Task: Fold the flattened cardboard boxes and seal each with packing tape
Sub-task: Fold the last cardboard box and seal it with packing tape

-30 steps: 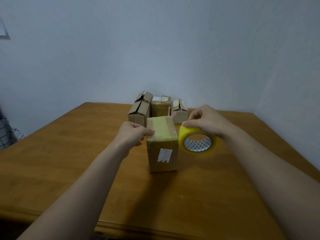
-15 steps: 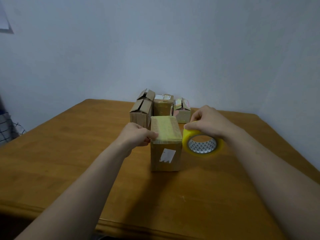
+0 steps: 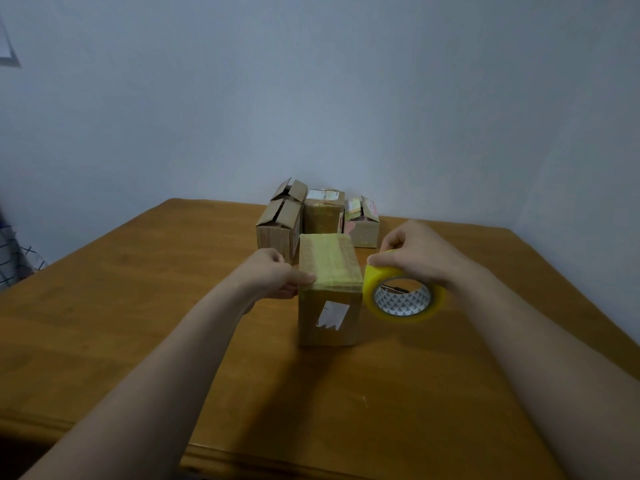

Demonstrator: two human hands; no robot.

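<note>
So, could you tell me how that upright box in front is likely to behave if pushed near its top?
The front box stands taller than its base is wide, so a push near the top would probably tip it rather than slide it. The left hand holding its upper edge likely steadies it. Its tape-covered top may feel slick.
</note>
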